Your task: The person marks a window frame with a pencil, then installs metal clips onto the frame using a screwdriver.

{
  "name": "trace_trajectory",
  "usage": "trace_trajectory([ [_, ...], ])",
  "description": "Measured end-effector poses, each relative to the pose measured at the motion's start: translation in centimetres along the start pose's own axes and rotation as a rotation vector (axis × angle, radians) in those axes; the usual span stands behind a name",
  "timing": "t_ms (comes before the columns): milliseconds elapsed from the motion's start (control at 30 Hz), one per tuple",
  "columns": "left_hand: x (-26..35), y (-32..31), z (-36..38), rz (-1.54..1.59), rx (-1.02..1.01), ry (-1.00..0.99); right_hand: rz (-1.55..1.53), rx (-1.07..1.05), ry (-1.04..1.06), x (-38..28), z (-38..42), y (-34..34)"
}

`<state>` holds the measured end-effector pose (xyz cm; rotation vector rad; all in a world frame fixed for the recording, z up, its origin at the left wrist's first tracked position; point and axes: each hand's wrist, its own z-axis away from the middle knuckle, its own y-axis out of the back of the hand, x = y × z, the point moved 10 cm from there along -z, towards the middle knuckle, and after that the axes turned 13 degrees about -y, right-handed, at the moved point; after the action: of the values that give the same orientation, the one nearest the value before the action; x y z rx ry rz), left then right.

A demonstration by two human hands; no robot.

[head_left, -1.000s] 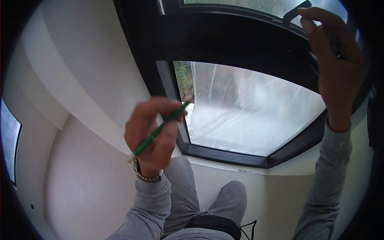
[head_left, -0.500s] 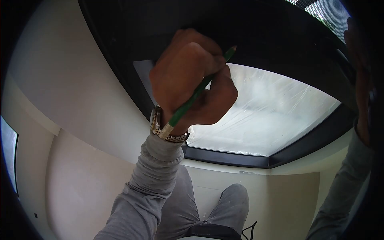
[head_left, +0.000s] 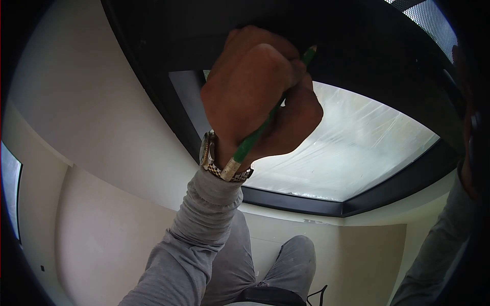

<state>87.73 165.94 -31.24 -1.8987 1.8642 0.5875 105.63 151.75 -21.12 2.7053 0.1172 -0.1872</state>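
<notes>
My left hand (head_left: 260, 92) is closed around a green pencil (head_left: 249, 143), raised in front of a black window frame (head_left: 286, 204). The pencil's sharpened tip points up and right against the dark upper part of the frame; whether it touches cannot be told. Its pale end lies over a metal-band wristwatch (head_left: 206, 148) on my left wrist. At the far right edge my right hand (head_left: 466, 137) is raised beside the frame, mostly lost in shadow, its fingers not readable.
Cloudy, creased plastic-like sheeting (head_left: 347, 137) fills the window opening. A mesh screen (head_left: 431, 25) shows at the upper right. A pale wall (head_left: 102, 102) curves along the left, with another window (head_left: 10, 188) at the edge. My grey-trousered legs (head_left: 291, 260) are below.
My left hand has moved slightly right and up with the pencil, still pinching it. My right hand has slipped further into shadow at the right edge.
</notes>
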Motion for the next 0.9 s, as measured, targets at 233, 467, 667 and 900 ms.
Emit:
trace_trajectory([
  [233, -0.1, -0.1, 0.0, 0.026, -0.013, 0.046, -0.012, -0.017, 0.007, -0.4, -0.2, -0.3],
  [467, -0.2, -0.1, 0.0, 0.062, 0.028, -0.003, -0.02, -0.018, 0.01, -0.9, -0.6, -0.2],
  [667, -0.2, 0.8, 0.8, -0.084, -0.06, 0.209, -0.016, -0.05, -0.012, -1.3, -1.9, -1.7],
  [900, 8.0, -9.0, 2.2, 0.41, -0.38, 0.394, -0.299, 0.309, -0.251, -0.3, -2.4, -3.3],
])
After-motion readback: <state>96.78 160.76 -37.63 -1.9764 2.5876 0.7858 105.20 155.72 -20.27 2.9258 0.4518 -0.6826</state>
